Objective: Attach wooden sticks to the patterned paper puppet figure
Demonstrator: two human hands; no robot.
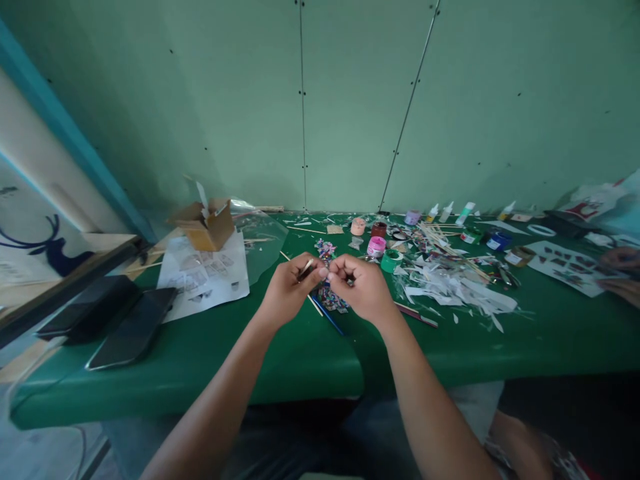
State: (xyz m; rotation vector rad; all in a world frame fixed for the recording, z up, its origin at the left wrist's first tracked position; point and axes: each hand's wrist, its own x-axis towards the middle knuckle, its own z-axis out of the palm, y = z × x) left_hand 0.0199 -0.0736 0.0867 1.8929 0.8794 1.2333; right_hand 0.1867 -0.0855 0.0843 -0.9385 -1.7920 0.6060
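Frame centre: left hand (286,292) pinches thin dark strip (305,269), long axis tilting up-right toward curled-shut right hand (364,288), fingertips meeting above green tabletop (280,363).

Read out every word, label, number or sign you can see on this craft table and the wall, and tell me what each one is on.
No text here can be read.
Deer poster: fine print lines at its lower left, blurred.
Squeeze bottles and paint jars: labels too small.
White printed sheet: marks too faint.
Dark strip in the left hand: no print visible.
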